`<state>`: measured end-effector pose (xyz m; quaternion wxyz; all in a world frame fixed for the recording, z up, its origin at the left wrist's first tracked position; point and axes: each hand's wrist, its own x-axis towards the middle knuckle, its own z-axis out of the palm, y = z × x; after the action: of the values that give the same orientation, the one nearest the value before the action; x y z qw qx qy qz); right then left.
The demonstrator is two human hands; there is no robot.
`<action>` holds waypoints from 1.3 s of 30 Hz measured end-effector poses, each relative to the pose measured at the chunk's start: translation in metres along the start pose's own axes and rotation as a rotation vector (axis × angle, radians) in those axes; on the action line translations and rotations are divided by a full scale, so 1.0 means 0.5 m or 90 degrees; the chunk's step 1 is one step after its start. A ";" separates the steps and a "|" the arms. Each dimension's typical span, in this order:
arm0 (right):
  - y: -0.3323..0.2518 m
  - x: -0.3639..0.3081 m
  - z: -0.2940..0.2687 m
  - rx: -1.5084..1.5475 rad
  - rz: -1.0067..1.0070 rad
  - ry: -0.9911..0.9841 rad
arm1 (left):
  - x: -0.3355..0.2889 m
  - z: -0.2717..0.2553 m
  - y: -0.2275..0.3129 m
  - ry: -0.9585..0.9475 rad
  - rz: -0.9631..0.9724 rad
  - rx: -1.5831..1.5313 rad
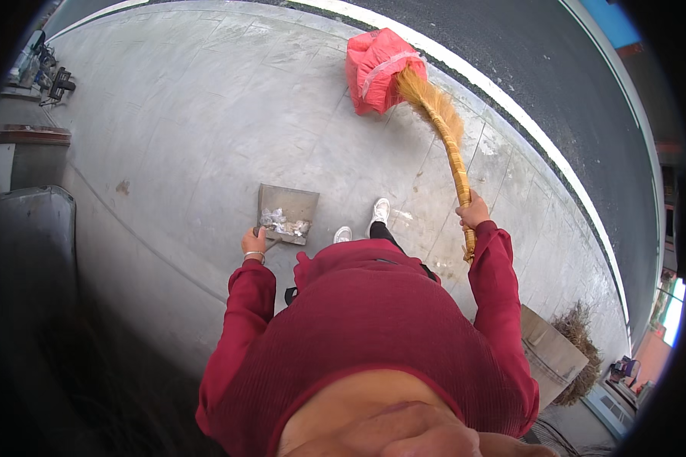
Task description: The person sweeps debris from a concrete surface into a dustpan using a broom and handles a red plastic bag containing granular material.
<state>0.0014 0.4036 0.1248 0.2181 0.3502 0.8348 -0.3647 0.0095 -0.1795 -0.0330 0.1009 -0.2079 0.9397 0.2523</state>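
Note:
My right hand [474,211] is closed round the bound handle of a straw broom [451,152]. The broom slants up and left, and its splayed bristles overlap the edge of a red plastic bag [377,68]; I cannot tell whether they touch it. On the left, my left hand [254,241], with a bracelet at the wrist, grips the handle of a grey dustpan [290,199]. Crumpled whitish litter [285,222] lies in the dustpan, towards its handle side. Most of that handle is hidden by the hand.
Grey paving [183,114] spreads around my white shoes [379,210]. A white kerb line [503,99] separates it from the dark road [564,84]. A planter box [549,350] with dry plants stands at lower right. Several objects and a counter [30,135] line the left side.

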 end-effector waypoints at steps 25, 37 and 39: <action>-0.288 0.403 -0.064 -0.107 -0.229 -0.133 | -0.174 0.039 0.154 0.034 -0.098 0.058; -0.084 0.203 -0.251 0.484 -0.170 -0.156 | 0.035 0.098 0.337 -0.043 0.077 0.039; -0.050 0.175 -0.224 0.558 -0.132 -0.179 | 0.077 0.111 0.363 -0.048 0.125 0.029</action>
<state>-0.0871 0.5139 0.1536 0.1228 0.2716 0.5951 -0.7463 -0.1002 -0.0212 -0.0130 0.1153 -0.1028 0.9565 0.2473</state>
